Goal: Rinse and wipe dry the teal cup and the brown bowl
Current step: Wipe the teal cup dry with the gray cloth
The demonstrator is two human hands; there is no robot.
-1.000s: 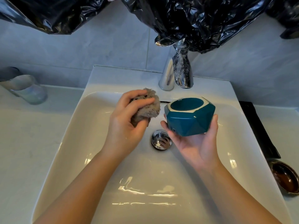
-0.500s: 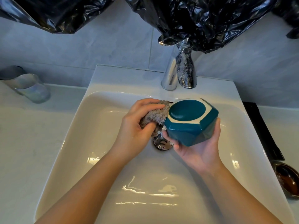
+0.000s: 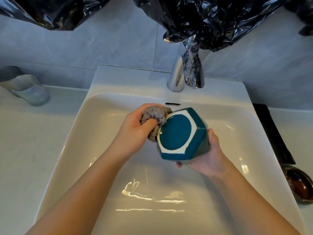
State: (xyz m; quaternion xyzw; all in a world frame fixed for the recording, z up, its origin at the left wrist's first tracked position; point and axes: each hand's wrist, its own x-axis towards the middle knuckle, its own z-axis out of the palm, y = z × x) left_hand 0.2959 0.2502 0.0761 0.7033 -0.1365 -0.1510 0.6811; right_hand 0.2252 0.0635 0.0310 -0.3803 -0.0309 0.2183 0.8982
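Left fingers (image 3: 147, 125): we see them curled tight round a grey cloth (image 3: 155, 116), thumb dug into its folds; the left hand (image 3: 133, 133) comes in from the near left.
Right fingers (image 3: 212, 137): wrapped round the teal cup (image 3: 179, 135) from below and from the right, thumb up on its right facet and one fingertip showing under its near edge; the right hand (image 3: 209, 157) cradles its weight.
Teal cup: held in the air over the middle of the sink basin and tilted on its side, so that a white-bordered hexagonal face with a round teal centre is turned towards us. We cannot tell whether that face is the mouth or the base.
Grey cloth: bunched, touching the cup's far-left edge, with a loose end hanging down beside the cup.
Sink (image 3: 94, 89): white and rectangular, with bright glints low in the basin and an overflow slot (image 3: 172, 103) in its far wall.
Tap (image 3: 177, 75): chrome, at the far rim, just right of centre.
Brown bowl (image 3: 300, 185): on the surface (image 3: 22, 146) to the near right of the sink, well apart from both hands; it is partly cut off by the picture's edge.
Black strip (image 3: 272, 133): lying along the sink's right side, farther away than the bowl.
Glass (image 3: 29, 90): on the surface at the far left.
Black plastic (image 3: 211, 19): crumpled sheeting hanging along the top, in front of the grey tiled wall (image 3: 101, 46).
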